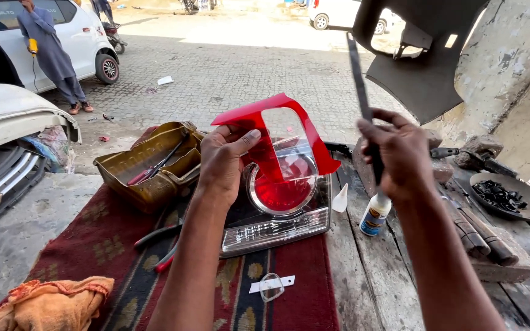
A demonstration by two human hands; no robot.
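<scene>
My left hand (pixel 225 160) grips the red and clear lens cover (pixel 280 138) of a car tail light, holding it raised over the lamp housing (pixel 275 228) that lies on a dark red patterned rug (pixel 124 257). My right hand (pixel 400 153) is closed around a long thin dark blade (pixel 359 79), held upright with its tip pointing up. A small white glue bottle (pixel 375 214) stands on the wooden bench just under my right hand. A white bottle cap (pixel 340 199) stands next to it.
A dented metal tray (pixel 148 165) with tools sits at the left. Red-handled pliers (pixel 164 245) lie on the rug. An orange cloth (pixel 50 303) lies bottom left. A dish of black bits (pixel 504 196) and a hammer (pixel 473 156) sit at right. A person (pixel 47 49) stands by a white car.
</scene>
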